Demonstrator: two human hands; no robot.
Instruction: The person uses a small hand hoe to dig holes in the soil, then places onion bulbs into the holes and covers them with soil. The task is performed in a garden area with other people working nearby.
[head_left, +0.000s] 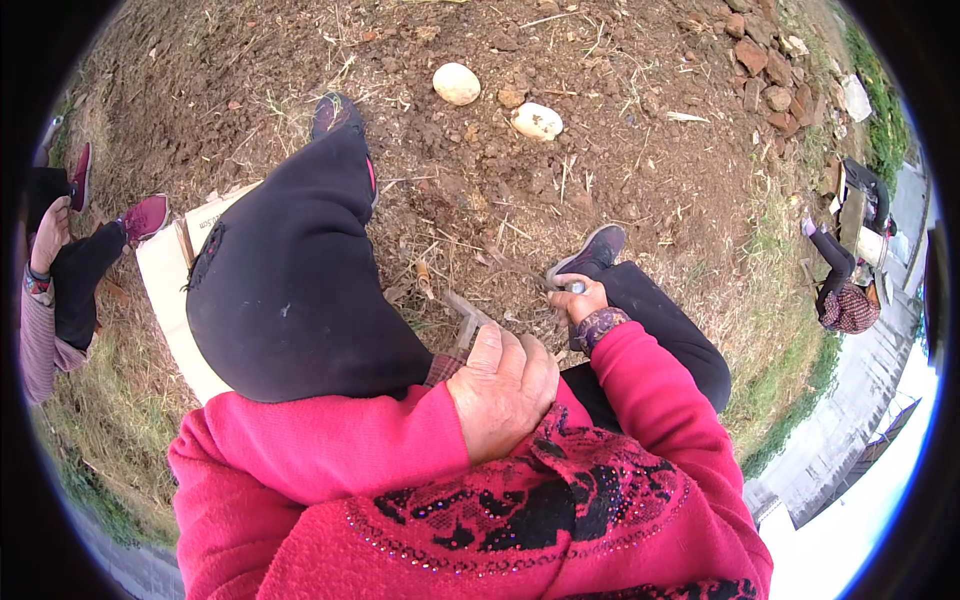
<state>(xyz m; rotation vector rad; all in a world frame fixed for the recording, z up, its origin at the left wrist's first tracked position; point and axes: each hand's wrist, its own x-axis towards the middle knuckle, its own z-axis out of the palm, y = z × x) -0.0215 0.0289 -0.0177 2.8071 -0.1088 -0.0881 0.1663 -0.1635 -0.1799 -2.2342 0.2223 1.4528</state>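
My right hand (579, 301) is closed around the handle of a thin, brownish hand tool (517, 264), maybe a knife or sickle, whose far end points up-left over the soil. Close to my body, my left hand (506, 390) rests back-up on my lap, its fingers side by side and its palm hidden. Pieces of greyish wood (466, 309) show just beyond its fingertips. Farther out on the brown soil lie two pale oval lumps, a smooth one (456, 83) and a patchy one (537, 121), apart from each other.
Flattened cardboard (169, 277) lies beside my left leg. A short brown stick or tube (424, 279) lies between my legs. Broken bricks and stones (780, 71) are heaped at upper right. One person (71, 277) sits at far left, another (844, 300) at far right near a paved strip.
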